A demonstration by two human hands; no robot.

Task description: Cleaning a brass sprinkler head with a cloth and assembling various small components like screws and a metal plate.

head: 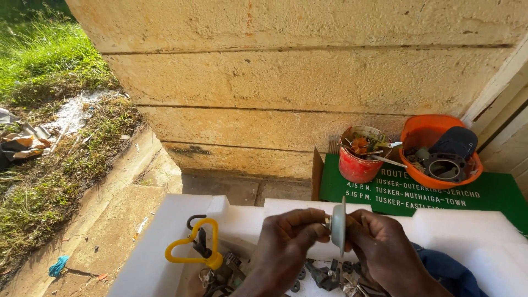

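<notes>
White foam formed the tray (165, 242) under the person's hands, its raised rim running behind them and down the left side. From the head camera, the left hand (286, 245) and right hand (379, 250) met over the tray, both holding a thin grey disc (339, 225) edge-on between them. The left grip was pressed together, fingertips pinching a small piece at the disc's centre; the right grip was curled around the disc's far face, holding it upright. As far as I could judge, the fitting at the disc's hub was in hand and not finished, since many parts lay loose below. Small dark gears and metal bits (324, 272) were scattered in the tray, just under the wrists. A yellow handle (192, 247) lay to the left, near the left forearm. Beyond the rim stood a red tin (357, 165) and an orange bowl (426, 137) of parts on a green board (495, 195), well apart from the hands. The stone wall (286, 82) closed off the far side; open room lay to the left, over the concrete.
</notes>
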